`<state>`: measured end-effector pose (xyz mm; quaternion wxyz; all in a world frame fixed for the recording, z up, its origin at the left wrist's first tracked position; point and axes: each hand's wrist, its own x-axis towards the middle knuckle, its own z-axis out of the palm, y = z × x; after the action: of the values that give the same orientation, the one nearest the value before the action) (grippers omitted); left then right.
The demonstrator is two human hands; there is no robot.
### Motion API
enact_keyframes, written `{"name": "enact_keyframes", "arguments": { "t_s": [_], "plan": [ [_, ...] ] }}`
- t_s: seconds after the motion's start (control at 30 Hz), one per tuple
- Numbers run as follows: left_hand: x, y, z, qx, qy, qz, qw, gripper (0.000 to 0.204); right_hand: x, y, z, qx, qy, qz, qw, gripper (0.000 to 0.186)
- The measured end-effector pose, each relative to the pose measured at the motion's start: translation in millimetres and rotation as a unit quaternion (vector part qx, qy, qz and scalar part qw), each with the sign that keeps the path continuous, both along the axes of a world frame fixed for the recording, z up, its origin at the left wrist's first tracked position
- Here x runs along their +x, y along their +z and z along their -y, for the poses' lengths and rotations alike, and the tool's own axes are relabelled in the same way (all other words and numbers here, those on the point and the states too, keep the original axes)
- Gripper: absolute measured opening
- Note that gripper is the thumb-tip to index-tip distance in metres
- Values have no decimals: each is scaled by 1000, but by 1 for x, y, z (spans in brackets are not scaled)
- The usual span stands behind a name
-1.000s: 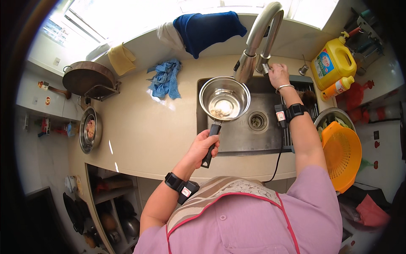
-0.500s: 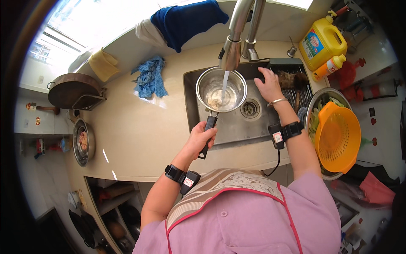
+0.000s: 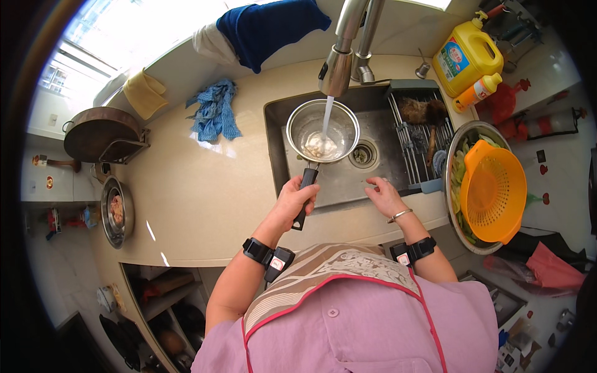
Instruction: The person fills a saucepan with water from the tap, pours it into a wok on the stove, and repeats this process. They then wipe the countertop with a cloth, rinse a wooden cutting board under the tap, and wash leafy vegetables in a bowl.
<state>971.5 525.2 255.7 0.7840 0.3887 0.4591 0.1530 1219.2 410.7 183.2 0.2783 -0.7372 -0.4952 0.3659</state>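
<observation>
Orange colander (image 3: 494, 189) sits right of the sink (image 3: 379, 180), apparently over greens.

You wear a pink short-sleeved top (image 3: 373, 336) with a row of small matching buttons down the front. Over it lies an apron bib (image 3: 323, 273) in a brown and beige pattern, edged in red piping. Both forearms are bare. Your left wrist carries a black band (image 3: 258, 250) with a small boxy unit bearing a red-and-white mark. Your right wrist has a like black band (image 3: 415, 250), and nearer the hand a thin silver bangle (image 3: 401, 215).
</observation>
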Motion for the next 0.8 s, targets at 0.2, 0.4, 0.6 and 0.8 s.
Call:
{"name": "enact_keyframes", "arguments": {
  "t_s": [0.2,0.4,0.6,0.8],
  "plan": [
    [-4,-1,3,2,-1,-5,1000,19,-4,-4,5,-12,-3,-1,1000,35],
    [-7,0,5,19,-7,-14,1000,20,-6,-11,9,-13,-32,-35,999,34],
    [-10,-3,5,22,-12,-14,1000,21,-8,-24,8,-9,-42,0,999,30],
    [-12,-5,6,29,-10,-20,999,21,-8,-28,7,-3,-34,28,999,27]
  ]
}}
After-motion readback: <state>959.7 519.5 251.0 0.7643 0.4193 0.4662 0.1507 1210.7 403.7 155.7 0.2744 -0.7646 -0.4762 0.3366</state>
